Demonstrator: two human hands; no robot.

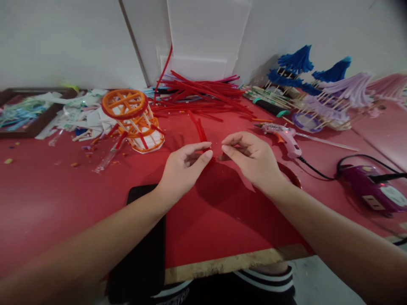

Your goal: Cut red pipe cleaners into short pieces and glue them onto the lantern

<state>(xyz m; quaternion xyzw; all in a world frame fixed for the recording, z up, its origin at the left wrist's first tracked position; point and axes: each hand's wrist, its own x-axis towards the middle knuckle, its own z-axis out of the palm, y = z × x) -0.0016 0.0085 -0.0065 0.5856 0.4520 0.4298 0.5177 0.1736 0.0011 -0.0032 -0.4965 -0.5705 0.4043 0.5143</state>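
My left hand [186, 165] is closed in a pinch over the red table. Between its thumb and index finger are short red pipe cleaners [201, 129], which stick up beyond the fingertips. Just to the right, my right hand [252, 159] is also pinched, thumb against index finger. Whatever its fingertips hold is too small to make out. A small gap separates the two hands. Left of them stands an orange and red pipe-cleaner frame [124, 104] with pale sticks as posts. The pink glue gun [284, 137] lies beyond my right hand.
Many loose red pipe cleaners [203, 95] are heaped at the back. Blue and lilac roofed models [345, 91] stand back right. A purple power strip [372, 188] sits at right with cords. Scraps and a brown tray [28, 131] lie left; a black phone-like slab [143, 250] lies in front.
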